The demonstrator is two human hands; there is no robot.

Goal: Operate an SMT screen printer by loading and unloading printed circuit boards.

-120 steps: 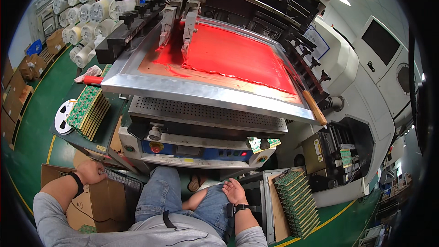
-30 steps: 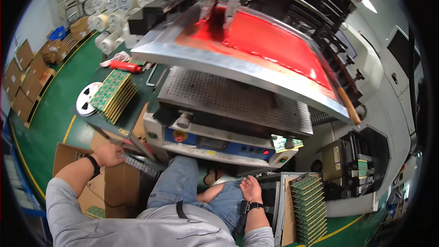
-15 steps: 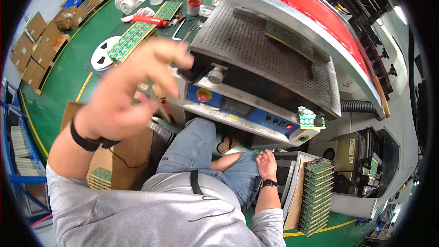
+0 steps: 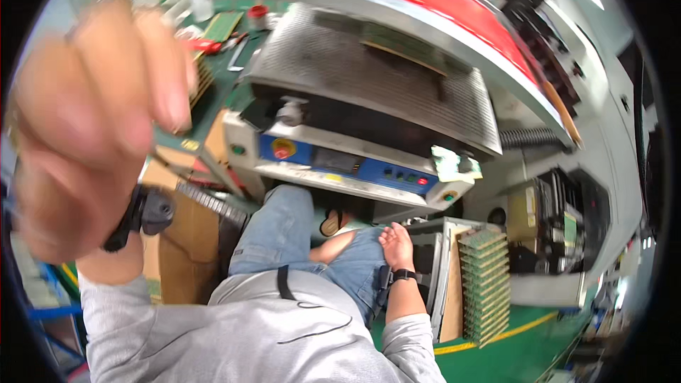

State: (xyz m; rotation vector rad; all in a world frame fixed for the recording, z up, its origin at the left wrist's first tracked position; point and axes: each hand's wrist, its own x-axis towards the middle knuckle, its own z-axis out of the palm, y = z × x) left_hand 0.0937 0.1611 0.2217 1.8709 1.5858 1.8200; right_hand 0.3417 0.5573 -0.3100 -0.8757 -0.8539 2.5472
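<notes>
My left hand (image 4: pixel 92 106) is raised large and blurred at the left, close to the view, its fingers bent downward and a little apart. Nothing shows in it, though its palm is hidden. It covers much of the green worktop (image 4: pixel 234 81) behind. My right hand (image 4: pixel 397 245) rests on my thigh, loosely open and without any object. Ahead stands a printing machine with a perforated metal bed (image 4: pixel 319 57). A green circuit board panel (image 4: pixel 403 50) lies on that bed, beneath the raised frame with red ink (image 4: pixel 433 3).
The machine's front has a blue control panel (image 4: pixel 376 170) and a red knob (image 4: pixel 283 148). A stack of green circuit boards (image 4: pixel 486 284) stands at my right, a cardboard box (image 4: pixel 188 255) at my left. A red jar (image 4: pixel 257 18) and white bottle (image 4: pixel 201 1) are at the back.
My left hand has come up and to the left, nearer the view. My right hand stays on my thigh. The whole view has shifted, so the machine appears further left.
</notes>
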